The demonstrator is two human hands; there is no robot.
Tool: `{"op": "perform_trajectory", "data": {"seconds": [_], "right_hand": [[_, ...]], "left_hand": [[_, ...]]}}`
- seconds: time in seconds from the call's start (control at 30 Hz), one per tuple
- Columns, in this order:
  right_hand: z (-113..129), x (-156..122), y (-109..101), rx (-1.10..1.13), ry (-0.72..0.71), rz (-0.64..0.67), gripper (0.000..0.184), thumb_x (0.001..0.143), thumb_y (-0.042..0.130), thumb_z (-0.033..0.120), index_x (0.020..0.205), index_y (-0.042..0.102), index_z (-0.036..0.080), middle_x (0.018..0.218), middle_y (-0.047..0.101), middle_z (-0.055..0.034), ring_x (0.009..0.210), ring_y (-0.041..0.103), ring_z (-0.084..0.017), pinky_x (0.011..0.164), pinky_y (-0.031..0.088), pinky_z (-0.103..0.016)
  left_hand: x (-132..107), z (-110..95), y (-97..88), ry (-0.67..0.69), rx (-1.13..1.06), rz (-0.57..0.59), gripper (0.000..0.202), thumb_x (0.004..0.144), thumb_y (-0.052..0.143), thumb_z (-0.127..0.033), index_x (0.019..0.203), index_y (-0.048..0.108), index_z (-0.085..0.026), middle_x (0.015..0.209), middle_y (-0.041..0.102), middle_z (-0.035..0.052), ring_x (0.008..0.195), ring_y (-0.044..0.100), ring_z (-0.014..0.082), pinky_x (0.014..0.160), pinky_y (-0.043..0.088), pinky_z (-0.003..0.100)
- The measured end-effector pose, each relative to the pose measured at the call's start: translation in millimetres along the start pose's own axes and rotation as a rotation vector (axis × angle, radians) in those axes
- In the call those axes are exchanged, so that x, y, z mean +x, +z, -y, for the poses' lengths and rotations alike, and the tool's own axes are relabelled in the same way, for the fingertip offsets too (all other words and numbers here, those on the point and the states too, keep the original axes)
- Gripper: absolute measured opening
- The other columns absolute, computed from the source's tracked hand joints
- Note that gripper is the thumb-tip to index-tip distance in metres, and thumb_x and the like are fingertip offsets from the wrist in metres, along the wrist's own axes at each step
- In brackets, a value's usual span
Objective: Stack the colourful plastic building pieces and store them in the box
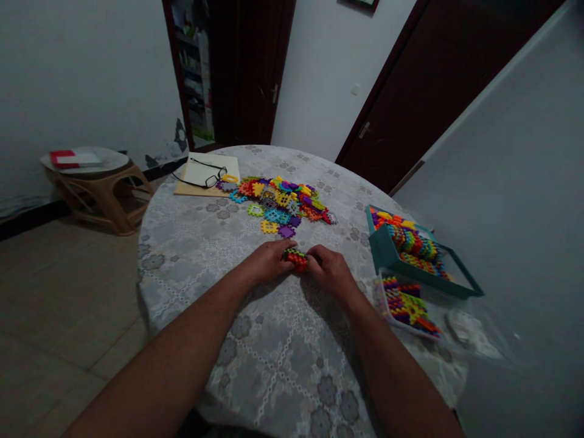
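Between my two hands is a small stack of toothed plastic building pieces [298, 261], red-orange with some yellow-green along the top. My left hand [272, 260] grips its left end, fingers closed round it. At the other end, the fingers of my right hand [329, 267] are pinched on the stack. Both hands are low over the patterned tablecloth [278, 340]. Just beyond them, a yellow piece [269, 227] and a purple piece [287, 232] lie flat in front of a loose heap of colourful pieces [278, 201].
A teal box [387, 249] with rows of pieces stands at the right, near a clear plastic tub [387, 307] of stacked pieces and a clear lid [483, 334]. Glasses [211, 181] rest on a pad [214, 163] at the back left. A stool [114, 201] stands left of the table.
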State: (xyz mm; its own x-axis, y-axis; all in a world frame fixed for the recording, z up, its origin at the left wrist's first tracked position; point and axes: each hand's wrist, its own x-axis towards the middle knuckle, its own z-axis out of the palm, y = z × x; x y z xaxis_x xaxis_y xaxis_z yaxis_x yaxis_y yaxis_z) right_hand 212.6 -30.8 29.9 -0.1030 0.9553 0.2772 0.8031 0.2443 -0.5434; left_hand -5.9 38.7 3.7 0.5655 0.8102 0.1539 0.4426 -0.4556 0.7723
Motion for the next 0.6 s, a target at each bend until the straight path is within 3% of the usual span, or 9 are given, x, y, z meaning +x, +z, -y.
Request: {"op": "perform_trajectory", "data": {"seconds": [0.13,0.33,0.47,0.6], "right_hand": [[2.0,-1.9,2.0,0.064,-0.005,-0.020,0.027,0.102,0.052,0.036,0.103,0.076,0.023,0.092,0.079,-0.0056,0.082,0.072,-0.021,0.079,0.053,-0.031],[5.2,-5.8,9.5,0.148,-0.003,-0.004,0.032,0.097,0.067,0.040,0.123,0.075,0.022,0.104,0.079,-0.0079,0.075,0.070,-0.019,0.078,0.057,-0.033],[7.0,-7.4,10.5,0.183,0.003,0.020,0.027,0.100,0.065,0.040,0.119,0.075,0.024,0.102,0.080,-0.0079,0.079,0.071,-0.021,0.081,0.057,-0.035],[2.9,-8.2,10.3,0.246,0.043,0.038,0.027,0.105,0.056,0.042,0.111,0.075,0.024,0.099,0.080,-0.0067,0.083,0.072,-0.021,0.079,0.057,-0.034]], "left_hand": [[-1.2,-0.5,-0.6,0.009,-0.036,0.025,0.055,0.086,0.074,-0.020,0.140,0.072,-0.026,0.141,0.077,0.0075,0.130,0.068,0.0299,0.117,0.049,0.041],[-2.1,-4.8,-1.9,0.042,-0.024,0.059,0.056,0.092,0.069,-0.020,0.148,0.068,-0.028,0.147,0.074,0.0084,0.135,0.067,0.0295,0.119,0.047,0.040],[-3.7,-4.7,-2.3,0.053,-0.008,0.057,0.062,0.096,0.067,-0.020,0.157,0.061,-0.023,0.155,0.068,0.0138,0.140,0.065,0.0308,0.121,0.047,0.043],[-4.6,-3.6,-2.0,0.059,-0.019,0.054,0.067,0.094,0.069,-0.018,0.160,0.058,-0.024,0.149,0.072,0.0135,0.134,0.069,0.0295,0.116,0.051,0.041]]}}
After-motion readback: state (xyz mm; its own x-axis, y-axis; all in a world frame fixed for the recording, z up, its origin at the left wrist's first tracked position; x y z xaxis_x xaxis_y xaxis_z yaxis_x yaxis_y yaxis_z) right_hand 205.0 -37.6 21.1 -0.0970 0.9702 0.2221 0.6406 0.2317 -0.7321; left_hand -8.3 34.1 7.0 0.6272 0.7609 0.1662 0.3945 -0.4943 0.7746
